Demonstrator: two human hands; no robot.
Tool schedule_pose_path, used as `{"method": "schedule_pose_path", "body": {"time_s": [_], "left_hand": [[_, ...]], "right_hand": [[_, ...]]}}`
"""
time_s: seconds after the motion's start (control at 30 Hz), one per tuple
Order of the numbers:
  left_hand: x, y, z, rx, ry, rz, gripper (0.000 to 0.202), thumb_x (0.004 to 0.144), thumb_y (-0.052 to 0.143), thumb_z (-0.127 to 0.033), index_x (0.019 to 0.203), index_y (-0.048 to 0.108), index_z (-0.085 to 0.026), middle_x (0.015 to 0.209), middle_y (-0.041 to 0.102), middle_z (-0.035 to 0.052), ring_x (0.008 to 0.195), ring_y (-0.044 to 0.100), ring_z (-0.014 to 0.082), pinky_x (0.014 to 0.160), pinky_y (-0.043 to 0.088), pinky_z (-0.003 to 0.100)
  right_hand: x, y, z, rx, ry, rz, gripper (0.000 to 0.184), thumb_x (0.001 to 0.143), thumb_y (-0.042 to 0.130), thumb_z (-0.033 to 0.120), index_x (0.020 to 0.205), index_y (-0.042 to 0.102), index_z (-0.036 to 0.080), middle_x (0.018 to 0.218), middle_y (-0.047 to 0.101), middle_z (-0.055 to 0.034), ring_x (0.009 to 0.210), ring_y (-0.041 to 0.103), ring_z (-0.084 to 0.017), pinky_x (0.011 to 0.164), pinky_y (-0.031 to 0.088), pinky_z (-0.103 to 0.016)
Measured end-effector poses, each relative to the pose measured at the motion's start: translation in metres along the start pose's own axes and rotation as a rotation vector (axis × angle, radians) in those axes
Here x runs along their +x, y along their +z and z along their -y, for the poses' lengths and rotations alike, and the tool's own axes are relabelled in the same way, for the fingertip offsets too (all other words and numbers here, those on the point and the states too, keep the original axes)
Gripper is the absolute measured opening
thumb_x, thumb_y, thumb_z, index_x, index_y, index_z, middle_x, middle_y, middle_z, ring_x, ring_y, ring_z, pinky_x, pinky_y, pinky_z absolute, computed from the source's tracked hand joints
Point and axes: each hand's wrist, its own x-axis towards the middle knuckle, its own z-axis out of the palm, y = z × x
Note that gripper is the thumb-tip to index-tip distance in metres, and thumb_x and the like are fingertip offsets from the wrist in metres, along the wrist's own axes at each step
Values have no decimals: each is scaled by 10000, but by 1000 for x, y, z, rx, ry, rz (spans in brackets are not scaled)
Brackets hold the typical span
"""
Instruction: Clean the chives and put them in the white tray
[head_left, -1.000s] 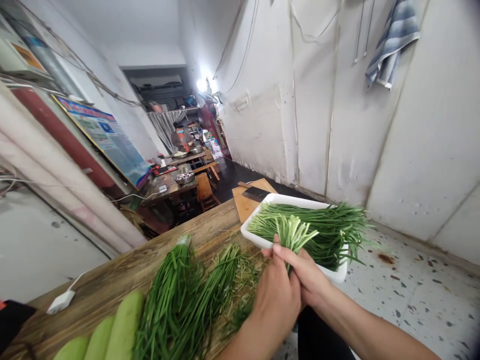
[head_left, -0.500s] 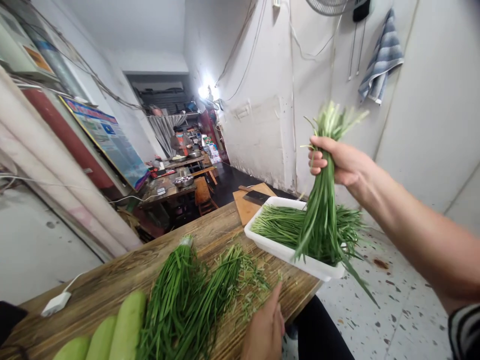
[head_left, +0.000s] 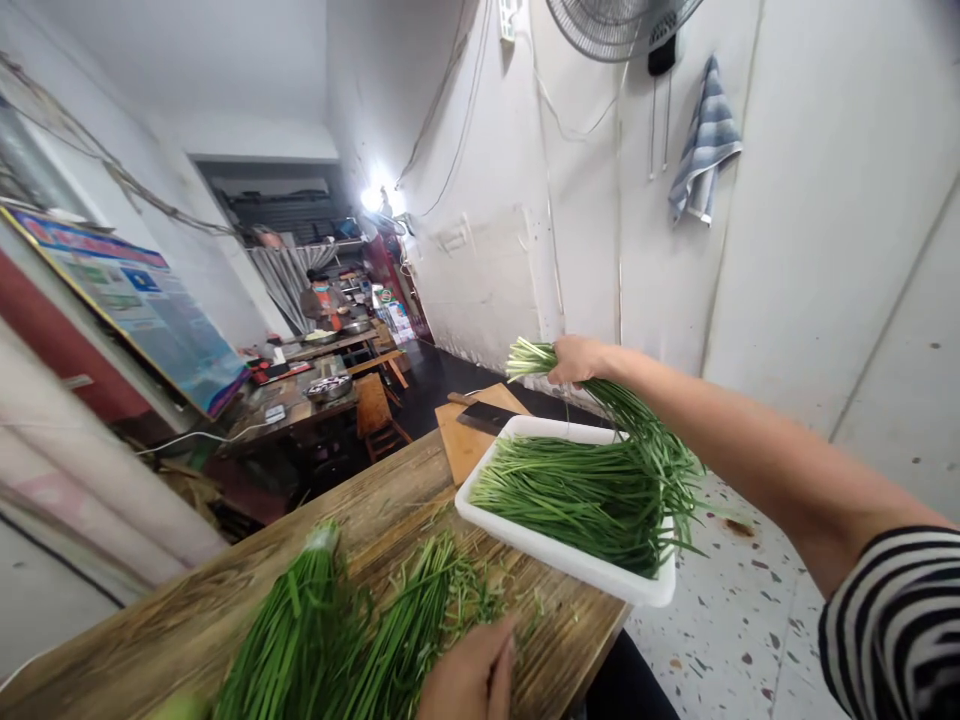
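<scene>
My right hand (head_left: 576, 360) is closed round a bunch of garlic chives (head_left: 622, 402), pale cut ends to the left and green leaves drooping over the far right side of a white plastic tub (head_left: 555, 573). More chives (head_left: 562, 490) lie lengthwise in that tub. Low in the picture, my left hand (head_left: 469, 675) has its fingers drawn together over the table, beside loose chives (head_left: 405, 620) and trimmed scraps (head_left: 476, 590). Whether anything sits inside those fingers is hidden. A tied chive bundle (head_left: 289, 630) lies further left.
Behind the tub, a cleaver (head_left: 484, 415) rests on a wooden board (head_left: 459, 445). The tub stands near the right edge of the wooden table (head_left: 375, 525). A pale green gourd (head_left: 180, 708) shows at the bottom. Farther back, a person (head_left: 322, 300) is behind another table.
My right hand has lowered the upright bunch to the tub's far side and laid it over sideways. My left hand's extended finger has drawn in. The view has shifted right.
</scene>
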Motion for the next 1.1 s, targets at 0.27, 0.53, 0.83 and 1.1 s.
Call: {"method": "schedule_pose_path", "body": {"time_s": [0.27, 0.53, 0.83, 1.1], "left_hand": [[169, -17, -45, 267, 284, 39, 462, 953, 312, -289, 1371, 424, -127, 1391, 492, 140, 1293, 432, 236, 1088, 331, 447], [191, 24, -25, 349, 321, 401, 542, 955, 305, -399, 1424, 330, -127, 1492, 330, 138, 1392, 251, 242, 1134, 220, 489], [190, 7, -27, 279, 291, 447, 493, 943, 358, -354, 1386, 404, -143, 1468, 387, 121, 1361, 331, 234, 1124, 271, 456], [168, 1, -11, 169, 349, 288, 415, 941, 368, -276, 1327, 485, -182, 1363, 532, 100, 1273, 463, 224, 1084, 356, 454]], "right_hand": [[-24, -3, -49, 451, -19, 28, 191, 657, 575, 77, 483, 518, 132, 418, 495, 17, 371, 417, -68, 359, 330, -205], [-21, 4, -77, 614, 33, 79, 79, 657, 632, 97, 595, 588, 119, 532, 603, -28, 481, 565, -122, 405, 435, -215], [30, 58, -54, 253, -80, 240, 180, 693, 647, 257, 599, 585, 117, 514, 596, -31, 481, 562, -139, 442, 418, -230], [29, 178, -33, 78, -204, 176, 606, 749, 625, 439, 1179, 529, 23, 1197, 578, -263, 1088, 542, -354, 846, 435, -365]]}}
